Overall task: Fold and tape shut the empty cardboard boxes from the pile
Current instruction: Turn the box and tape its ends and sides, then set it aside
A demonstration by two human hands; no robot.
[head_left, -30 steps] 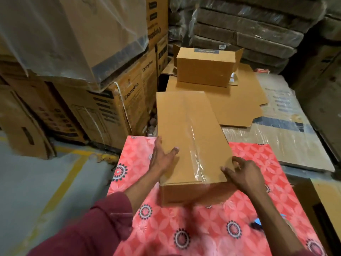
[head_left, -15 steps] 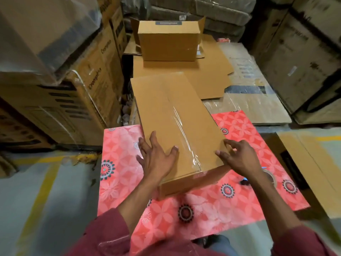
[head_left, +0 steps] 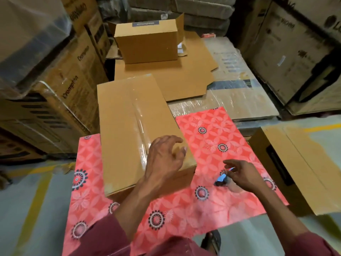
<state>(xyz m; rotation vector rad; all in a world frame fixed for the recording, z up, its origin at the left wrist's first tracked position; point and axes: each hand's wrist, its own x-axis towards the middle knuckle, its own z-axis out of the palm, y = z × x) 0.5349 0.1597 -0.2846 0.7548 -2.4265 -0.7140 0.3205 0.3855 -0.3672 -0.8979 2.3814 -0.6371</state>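
Note:
A long brown cardboard box lies on the red patterned table, with a strip of clear tape running along its top seam. My left hand rests on the box's near right corner, fingers loosely bent over the top. To the right of the box, my right hand hovers low over the table with relaxed fingers, its fingertips at a small blue and black tape tool. Whether it touches the tool is unclear.
Flattened cardboard sheets lie behind the table, with a folded box on top of them. Printed cartons are stacked at the left and right. Another brown carton stands close to the table's right edge.
My left hand slid from the box's near left side across to its near right corner. My right hand left the box's right edge and dropped to the blue tool on the table.

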